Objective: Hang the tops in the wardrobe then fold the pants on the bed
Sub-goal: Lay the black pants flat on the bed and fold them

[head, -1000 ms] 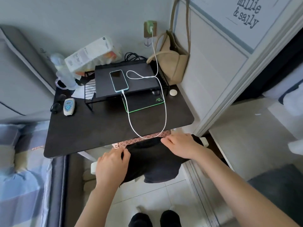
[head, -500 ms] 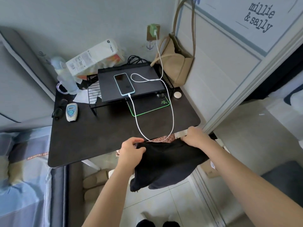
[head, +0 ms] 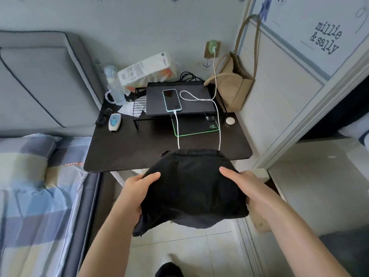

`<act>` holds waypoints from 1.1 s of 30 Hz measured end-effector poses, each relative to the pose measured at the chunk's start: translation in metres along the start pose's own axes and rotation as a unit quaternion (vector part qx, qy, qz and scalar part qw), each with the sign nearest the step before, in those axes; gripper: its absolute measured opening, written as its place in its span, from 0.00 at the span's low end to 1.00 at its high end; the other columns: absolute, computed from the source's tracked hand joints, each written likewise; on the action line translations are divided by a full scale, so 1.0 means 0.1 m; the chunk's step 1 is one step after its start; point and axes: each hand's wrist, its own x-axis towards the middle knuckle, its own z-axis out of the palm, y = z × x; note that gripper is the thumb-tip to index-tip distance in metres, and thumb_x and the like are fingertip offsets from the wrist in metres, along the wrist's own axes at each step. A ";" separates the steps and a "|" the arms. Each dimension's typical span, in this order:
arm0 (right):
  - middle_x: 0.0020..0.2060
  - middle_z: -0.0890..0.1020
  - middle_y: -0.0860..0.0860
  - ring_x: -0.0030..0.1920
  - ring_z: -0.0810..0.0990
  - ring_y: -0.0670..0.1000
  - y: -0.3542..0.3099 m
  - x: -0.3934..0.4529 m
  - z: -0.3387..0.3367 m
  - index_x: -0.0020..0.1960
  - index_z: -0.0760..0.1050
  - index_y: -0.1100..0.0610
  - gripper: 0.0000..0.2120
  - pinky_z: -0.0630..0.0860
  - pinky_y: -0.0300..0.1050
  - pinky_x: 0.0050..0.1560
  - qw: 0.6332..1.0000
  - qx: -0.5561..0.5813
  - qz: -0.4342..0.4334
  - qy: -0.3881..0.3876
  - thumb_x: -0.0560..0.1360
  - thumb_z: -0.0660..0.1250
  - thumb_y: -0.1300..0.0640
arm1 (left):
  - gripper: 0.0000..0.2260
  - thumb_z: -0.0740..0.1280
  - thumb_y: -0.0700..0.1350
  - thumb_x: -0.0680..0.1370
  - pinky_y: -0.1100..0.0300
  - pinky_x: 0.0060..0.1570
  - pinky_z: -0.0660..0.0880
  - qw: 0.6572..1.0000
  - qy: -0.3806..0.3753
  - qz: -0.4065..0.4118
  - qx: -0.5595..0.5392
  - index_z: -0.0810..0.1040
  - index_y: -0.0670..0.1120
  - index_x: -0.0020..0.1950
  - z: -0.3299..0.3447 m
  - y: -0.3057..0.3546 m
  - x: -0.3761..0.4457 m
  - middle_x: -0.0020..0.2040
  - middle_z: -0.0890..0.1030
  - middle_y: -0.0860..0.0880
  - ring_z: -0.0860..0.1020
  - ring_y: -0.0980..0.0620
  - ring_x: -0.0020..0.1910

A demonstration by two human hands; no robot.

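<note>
A bunched black garment (head: 191, 184) hangs in the air in front of the small dark table (head: 129, 152), held between both hands. My left hand (head: 137, 190) grips its left side with the thumb on top. My right hand (head: 243, 186) grips its right side the same way. Its elastic waistband edge faces away from me, over the table's front edge. The bed (head: 30, 196) with a blue and yellow checked sheet lies at the left. The white wardrobe (head: 289, 80) stands at the right, with dark space beyond its frame.
On the table lie a phone (head: 171, 99) on a black stand, its white charging cable (head: 219, 124), a green-edged mouse pad (head: 195, 127), a white remote (head: 114, 121), a bottle and a box. A beige bag (head: 233, 84) hangs by the wardrobe. Pale tiled floor lies below.
Both hands lifted the black garment up from below the table's edge and drew it toward me. My view rose, showing more of the bed and wall.
</note>
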 end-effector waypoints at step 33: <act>0.49 0.79 0.40 0.51 0.77 0.36 1.54 -2.58 3.18 0.62 0.73 0.44 0.19 0.72 0.29 0.51 0.652 -0.268 -0.241 -0.668 0.73 0.66 0.58 | 0.20 0.74 0.55 0.71 0.56 0.34 0.79 0.787 0.435 0.118 -0.421 0.81 0.44 0.57 -2.11 -2.07 -3.22 0.48 0.85 0.43 0.85 0.44 0.44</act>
